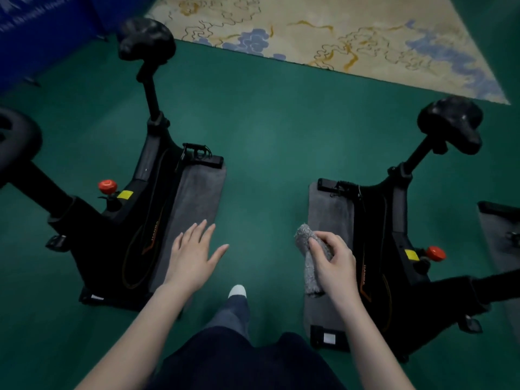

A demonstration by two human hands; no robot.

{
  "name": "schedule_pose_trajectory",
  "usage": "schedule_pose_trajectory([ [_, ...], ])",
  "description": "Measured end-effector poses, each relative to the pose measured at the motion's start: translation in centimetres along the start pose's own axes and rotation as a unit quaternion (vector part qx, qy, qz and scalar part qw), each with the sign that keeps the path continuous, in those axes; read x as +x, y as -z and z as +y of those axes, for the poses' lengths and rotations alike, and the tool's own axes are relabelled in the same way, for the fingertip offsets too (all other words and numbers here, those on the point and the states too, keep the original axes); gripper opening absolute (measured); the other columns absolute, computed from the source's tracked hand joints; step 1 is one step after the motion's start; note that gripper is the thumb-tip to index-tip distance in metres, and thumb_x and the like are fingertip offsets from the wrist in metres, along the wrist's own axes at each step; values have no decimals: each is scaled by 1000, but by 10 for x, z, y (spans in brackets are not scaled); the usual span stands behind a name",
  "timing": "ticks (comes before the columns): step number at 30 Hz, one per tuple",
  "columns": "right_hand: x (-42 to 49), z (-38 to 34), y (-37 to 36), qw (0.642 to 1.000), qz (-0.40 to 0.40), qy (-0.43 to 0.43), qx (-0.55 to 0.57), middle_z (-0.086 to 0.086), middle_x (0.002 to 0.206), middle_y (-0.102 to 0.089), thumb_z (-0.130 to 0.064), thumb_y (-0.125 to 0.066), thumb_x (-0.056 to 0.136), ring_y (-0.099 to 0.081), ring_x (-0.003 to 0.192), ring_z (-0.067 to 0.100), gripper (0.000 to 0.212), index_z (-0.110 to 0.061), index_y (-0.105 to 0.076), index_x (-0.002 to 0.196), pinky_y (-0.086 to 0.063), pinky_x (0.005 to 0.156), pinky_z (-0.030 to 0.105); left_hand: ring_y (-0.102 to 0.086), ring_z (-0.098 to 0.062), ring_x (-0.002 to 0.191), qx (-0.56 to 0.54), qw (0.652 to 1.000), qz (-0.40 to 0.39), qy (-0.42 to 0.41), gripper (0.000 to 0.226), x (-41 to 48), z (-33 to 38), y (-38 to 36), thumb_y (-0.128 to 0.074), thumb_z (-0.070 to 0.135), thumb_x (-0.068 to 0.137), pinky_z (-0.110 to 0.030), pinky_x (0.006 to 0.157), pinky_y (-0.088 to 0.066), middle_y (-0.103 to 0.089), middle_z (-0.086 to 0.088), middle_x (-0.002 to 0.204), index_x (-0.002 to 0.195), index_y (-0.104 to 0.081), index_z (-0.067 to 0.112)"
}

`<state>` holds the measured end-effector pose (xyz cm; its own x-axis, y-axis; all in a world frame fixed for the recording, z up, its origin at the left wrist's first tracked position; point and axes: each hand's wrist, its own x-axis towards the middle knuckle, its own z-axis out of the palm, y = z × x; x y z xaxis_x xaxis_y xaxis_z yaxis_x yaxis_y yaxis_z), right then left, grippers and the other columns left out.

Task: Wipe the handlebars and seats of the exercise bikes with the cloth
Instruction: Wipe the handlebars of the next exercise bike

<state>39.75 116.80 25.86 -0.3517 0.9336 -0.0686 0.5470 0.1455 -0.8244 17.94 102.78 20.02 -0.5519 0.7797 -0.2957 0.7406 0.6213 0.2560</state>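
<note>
1. Closest in, the person's dark trousers [239, 361] fill the lower middle, and one white shoe toe [237, 291] points forward on the green floor [267, 122].
2. The left hand [194, 257] is held palm down with its fingers straight and spread. It holds nothing and sits above the near edge of the left grey mat [197, 198].
3. The right hand [334, 263] grips the cloth [309, 257], with thumb and curled fingers pinching it. The grey cloth is bunched: a tuft sticks up past the fingers and a tail hangs below the palm, over the right grey mat [329, 215].
4. The left exercise bike [146, 209] stands on its mat just left of the left hand. Its frame is black, with a red knob [107, 186] beside a yellow label.
5. The right exercise bike [394, 249] stands on its mat just right of the cloth, and its own red knob [435, 253] sits near the handlebar stem.
6. A dark rounded part [14, 142] at the left edge is cut off by the frame, so I cannot tell what it is.
7. Farther off, the right seat [453, 122] and the left seat [145, 38] rise on black posts, both well apart from the cloth.
8. Farthest away lie a patterned beige carpet [323, 38] and a blue panel [42, 38].
</note>
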Motion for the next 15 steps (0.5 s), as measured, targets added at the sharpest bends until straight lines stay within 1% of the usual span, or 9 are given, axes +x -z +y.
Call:
schedule_pose_trajectory([
  [2, 24, -9, -12, 1000, -4, 9, -7, -5, 93, -62, -12, -63, 89, -56, 88, -2, 9, -13, -69, 96, -35, 74, -1, -8, -15, 147, -10, 1000, 6, 10, 66, 19, -9, 9, -28, 58, 96, -36, 119, -7, -13, 3, 160, 152, -19, 23],
  [5, 54, -20, -31, 1000, -20, 16, -19, -2, 94, -62, -12, -63, 89, -57, 88, 6, 10, -11, -69, 97, -36, 73, 7, -9, -14, 147, -18, 999, 15, 26, 66, 43, -22, 23, -29, 58, 96, -35, 119, -9, -14, 3, 160, 151, -20, 24],
  [8, 77, -32, -49, 998, -45, 32, -26, -3, 92, -62, -12, -63, 89, -56, 87, 6, 9, -12, -69, 96, -34, 72, 3, -10, -14, 147, -33, 998, 32, 51, 67, 55, -32, 35, -28, 59, 95, -36, 119, -10, -16, 2, 159, 151, -21, 23],
  [11, 103, -46, -67, 996, -74, 51, -26, -2, 92, -63, -11, -64, 88, -57, 88, 9, 8, -12, -69, 94, -36, 74, 10, -10, -15, 147, -45, 995, 39, 79, 67, 68, -41, 42, -27, 60, 95, -37, 119, -10, -16, 2, 159, 151, -22, 23],
  [14, 128, -55, -82, 991, -110, 75, -28, -2, 92, -63, -11, -64, 88, -56, 88, 8, 8, -13, -69, 94, -33, 73, 1, -10, -15, 147, -51, 991, 42, 115, 68, 76, -46, 46, -27, 60, 95, -37, 118, -9, -16, 2, 159, 151, -22, 22],
  [15, 137, -58, -86, 989, -122, 83, -30, -1, 93, -63, -11, -64, 88, -56, 88, 8, 8, -12, -69, 95, -32, 73, 0, -11, -16, 147, -53, 989, 45, 128, 68, 79, -46, 46, -27, 60, 95, -37, 118, -10, -17, 2, 159, 151, -23, 22],
])
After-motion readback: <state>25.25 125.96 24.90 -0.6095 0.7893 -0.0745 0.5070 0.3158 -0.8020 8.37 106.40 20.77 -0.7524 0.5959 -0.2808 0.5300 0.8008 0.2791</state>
